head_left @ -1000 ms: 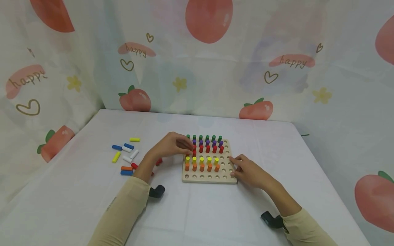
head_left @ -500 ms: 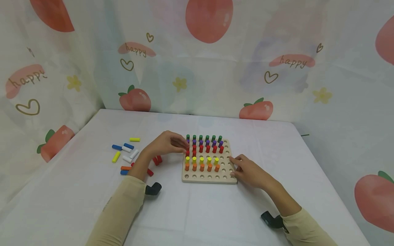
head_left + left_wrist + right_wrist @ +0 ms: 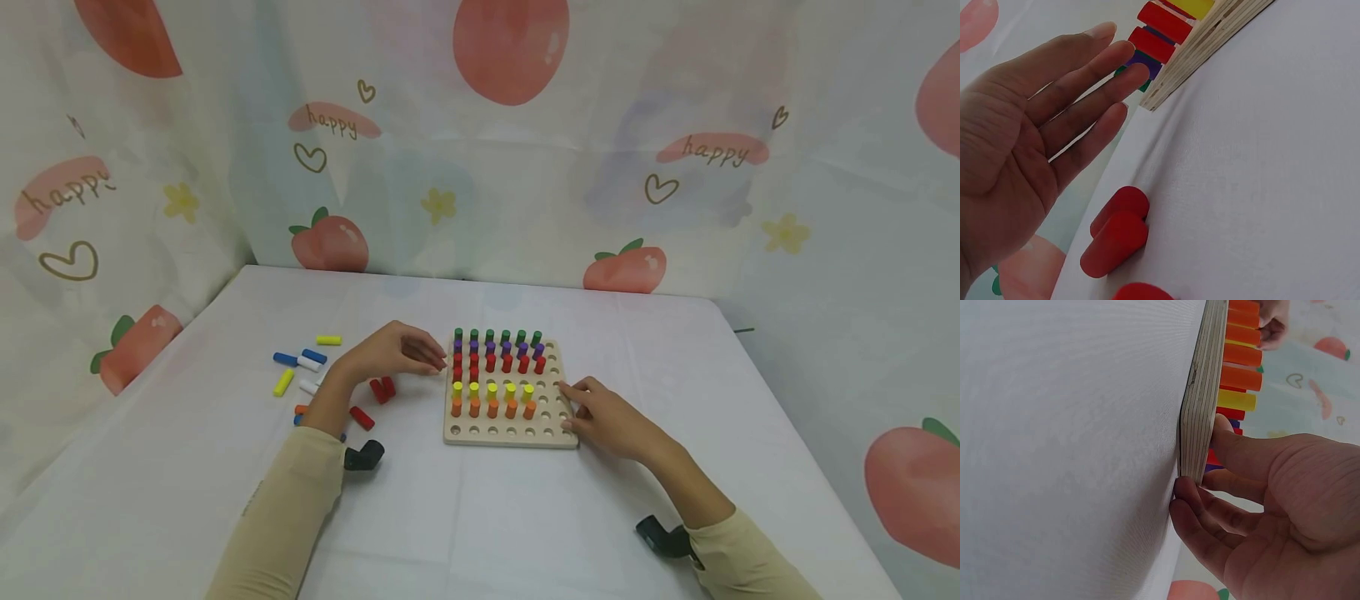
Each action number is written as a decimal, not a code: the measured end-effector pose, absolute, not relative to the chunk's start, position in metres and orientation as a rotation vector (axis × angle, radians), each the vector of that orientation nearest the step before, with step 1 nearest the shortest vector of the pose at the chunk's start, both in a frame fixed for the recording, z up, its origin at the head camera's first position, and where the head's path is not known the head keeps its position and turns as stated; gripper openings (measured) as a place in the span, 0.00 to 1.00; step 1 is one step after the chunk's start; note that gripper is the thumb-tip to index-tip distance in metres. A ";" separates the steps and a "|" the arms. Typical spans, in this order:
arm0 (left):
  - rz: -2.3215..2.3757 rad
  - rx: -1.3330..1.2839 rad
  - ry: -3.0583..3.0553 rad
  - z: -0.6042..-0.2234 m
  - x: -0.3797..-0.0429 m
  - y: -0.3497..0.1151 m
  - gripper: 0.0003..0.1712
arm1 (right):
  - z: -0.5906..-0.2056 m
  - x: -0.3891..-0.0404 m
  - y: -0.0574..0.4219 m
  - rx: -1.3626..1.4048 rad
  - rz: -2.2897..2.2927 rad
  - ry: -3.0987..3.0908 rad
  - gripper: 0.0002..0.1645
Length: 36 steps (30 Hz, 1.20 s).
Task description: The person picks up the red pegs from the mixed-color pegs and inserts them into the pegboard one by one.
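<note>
A wooden pegboard [image 3: 510, 439] lies in the middle of the table. From far to near it bears upright rows of green pegs [image 3: 490, 336], purple pegs [image 3: 506, 348], red pegs [image 3: 507, 364], then two more red ones, yellow pegs [image 3: 491, 392] and orange pegs [image 3: 492, 409]. Just left of the board, my left hand [image 3: 390, 352] hovers with nothing in it; in the left wrist view its fingers [image 3: 1094, 90] are nearly straight and apart from the pegs. My right hand [image 3: 615, 419] holds the board's right edge, thumb on top and fingers at the side, as the right wrist view shows.
Three loose red pegs [image 3: 362, 417] lie on the white cloth [image 3: 420, 517] below the left hand. Farther left are scattered yellow [image 3: 283, 382], blue [image 3: 284, 359], white [image 3: 308, 364] and orange pegs, some partly hidden by the left wrist. A printed curtain [image 3: 510, 183] hangs behind the table.
My left hand has drawn back leftward from the board, leaving a second red peg standing at the left end of the nearer red row. The right hand and board have stayed still.
</note>
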State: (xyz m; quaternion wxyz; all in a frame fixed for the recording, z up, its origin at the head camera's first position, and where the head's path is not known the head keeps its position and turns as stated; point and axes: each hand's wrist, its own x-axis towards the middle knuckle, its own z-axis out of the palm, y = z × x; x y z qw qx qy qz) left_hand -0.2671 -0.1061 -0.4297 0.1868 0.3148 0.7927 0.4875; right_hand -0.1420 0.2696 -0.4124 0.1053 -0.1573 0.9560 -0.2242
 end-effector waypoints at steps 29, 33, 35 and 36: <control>1.282 0.745 2.301 -0.435 -0.270 -0.156 0.20 | -0.414 -0.142 0.270 -0.472 -0.663 2.817 0.38; 1.275 0.755 2.287 -0.436 -0.270 -0.162 0.20 | -0.414 -0.142 0.270 -0.480 -0.654 2.823 0.38; 1.270 0.757 2.282 -0.436 -0.270 -0.164 0.21 | -0.414 -0.143 0.271 -0.485 -0.655 2.824 0.38; 1.270 0.759 2.277 -0.436 -0.271 -0.165 0.21 | -0.414 -0.143 0.271 -0.488 -0.654 2.825 0.38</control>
